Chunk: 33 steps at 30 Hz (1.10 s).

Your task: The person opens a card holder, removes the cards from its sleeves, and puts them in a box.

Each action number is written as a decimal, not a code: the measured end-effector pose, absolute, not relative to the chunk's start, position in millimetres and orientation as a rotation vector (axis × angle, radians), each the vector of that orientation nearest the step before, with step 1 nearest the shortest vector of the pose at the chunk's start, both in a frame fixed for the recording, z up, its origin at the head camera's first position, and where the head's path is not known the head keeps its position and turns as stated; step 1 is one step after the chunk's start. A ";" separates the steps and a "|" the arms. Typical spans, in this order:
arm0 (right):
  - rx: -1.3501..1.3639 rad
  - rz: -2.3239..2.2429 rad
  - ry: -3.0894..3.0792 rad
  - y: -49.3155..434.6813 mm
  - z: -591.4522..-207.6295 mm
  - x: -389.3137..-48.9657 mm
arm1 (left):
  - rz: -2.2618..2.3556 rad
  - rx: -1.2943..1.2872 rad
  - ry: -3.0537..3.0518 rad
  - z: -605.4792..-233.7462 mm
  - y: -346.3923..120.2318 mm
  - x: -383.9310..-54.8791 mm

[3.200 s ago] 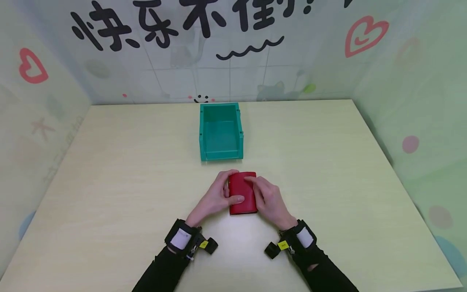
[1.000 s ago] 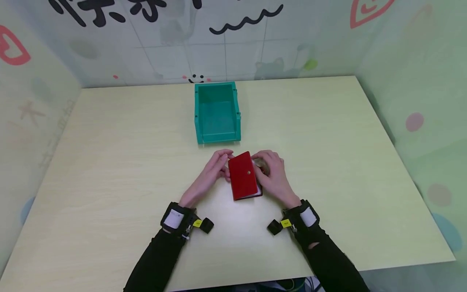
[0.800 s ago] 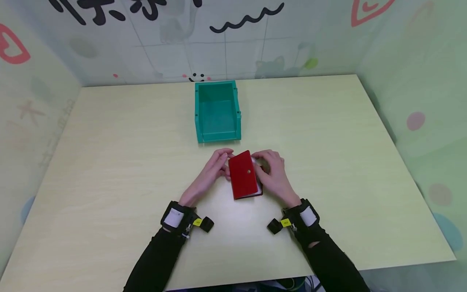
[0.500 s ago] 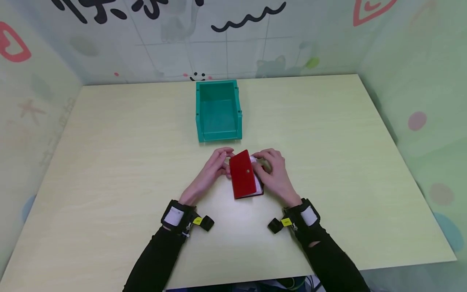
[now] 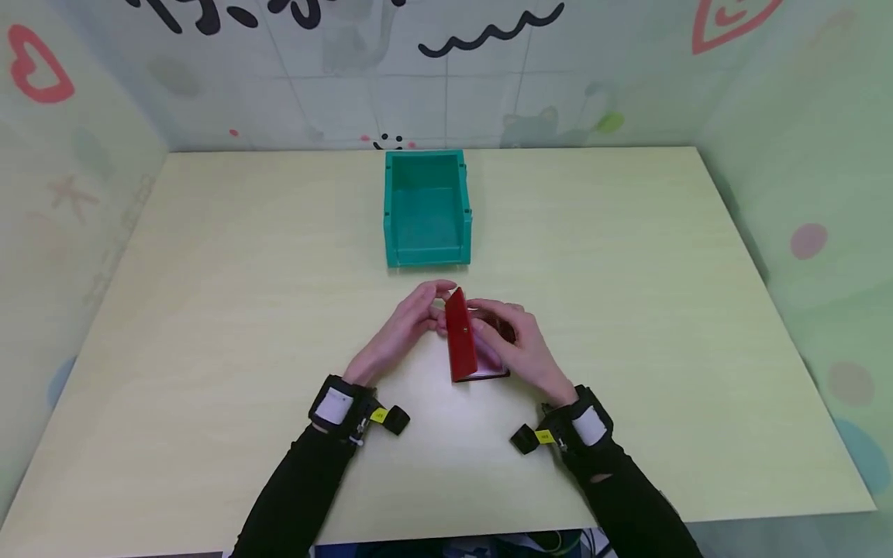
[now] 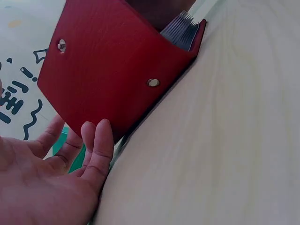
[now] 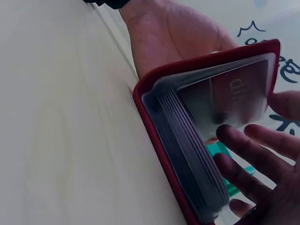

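Observation:
A small red card holder [image 5: 460, 337] with clear plastic sleeves [image 7: 192, 154] stands partly open on the table, its cover [image 6: 103, 65] tilted up. Metal snaps show on its outside in the left wrist view. My left hand [image 5: 398, 333] is at its left side, fingers extended and fingertips [image 6: 103, 133] right at the cover's edge. My right hand [image 5: 519, 345] is on the opening side. In the right wrist view its thumb [image 7: 286, 104] meets the cover's free edge, and the other fingers are spread beside the sleeves, slightly bent.
Beyond the hands is a teal open-front bin [image 5: 428, 260] near the back of the pale wooden table [image 5: 279, 256]. Printed walls stand behind and on both sides. Black camera straps [image 5: 342, 407] are on both wrists. Cables show below the table's front edge.
Earlier both hands held the closed card holder; now its cover is raised and swung left, showing the sleeves. My right fingers have moved left with the cover. My left hand stays beside it.

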State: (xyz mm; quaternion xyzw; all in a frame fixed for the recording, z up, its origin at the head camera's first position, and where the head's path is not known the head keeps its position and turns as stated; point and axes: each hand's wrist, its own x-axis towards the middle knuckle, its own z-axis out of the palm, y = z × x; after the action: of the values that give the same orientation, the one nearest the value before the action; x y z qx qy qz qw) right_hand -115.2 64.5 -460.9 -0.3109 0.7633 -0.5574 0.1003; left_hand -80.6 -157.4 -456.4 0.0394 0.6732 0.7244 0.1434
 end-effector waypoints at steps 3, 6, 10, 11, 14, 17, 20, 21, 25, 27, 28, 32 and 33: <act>-1.093 -1.544 2.356 58.1 -460.7 -111.5 | 2.031 0.130 2.009 -454.9 -161.7 -79.7; -1.233 -1.410 2.476 53.1 -461.5 -109.2 | 1.948 0.100 2.102 -454.8 -165.6 -78.3; -1.274 -1.241 2.601 49.7 -463.6 -108.1 | 1.912 0.068 2.126 -452.8 -175.9 -73.9; -1.267 -1.219 2.616 49.3 -464.4 -108.4 | 1.913 0.072 2.119 -452.2 -180.0 -72.2; -1.229 -1.166 2.640 50.1 -468.1 -111.0 | 1.875 0.033 2.106 -451.8 -194.6 -66.7; -1.175 -1.156 2.637 52.0 -471.5 -114.4 | 1.839 -0.002 2.092 -453.8 -205.7 -64.0; -1.146 -1.161 2.624 53.5 -472.2 -115.4 | 1.810 -0.029 2.104 -456.3 -209.8 -64.8; -1.139 -1.158 2.622 53.8 -472.2 -115.2 | 1.798 -0.034 2.118 -456.8 -209.8 -65.3; -1.104 -1.115 2.641 54.0 -469.4 -111.6 | 1.733 -0.069 2.206 -458.2 -206.8 -67.2; -1.086 -1.068 2.680 53.5 -466.1 -108.4 | 1.701 -0.071 2.247 -458.4 -204.9 -67.4; -1.082 -1.042 2.706 52.5 -463.2 -106.3 | 1.690 -0.069 2.266 -458.3 -204.1 -67.4; -1.096 -0.826 2.850 43.8 -449.0 -95.1 | 1.669 -0.060 2.326 -457.8 -202.7 -65.4; -1.102 -0.762 2.877 40.4 -445.5 -92.0 | 1.671 -0.056 2.336 -457.4 -202.5 -64.7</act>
State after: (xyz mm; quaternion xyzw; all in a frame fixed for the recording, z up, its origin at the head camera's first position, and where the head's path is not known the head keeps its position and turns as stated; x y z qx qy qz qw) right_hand -92.0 40.4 -445.5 -0.3471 0.9065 -0.2400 -0.0161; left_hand -64.7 -202.5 -457.4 -0.0194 0.8058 0.5765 0.1339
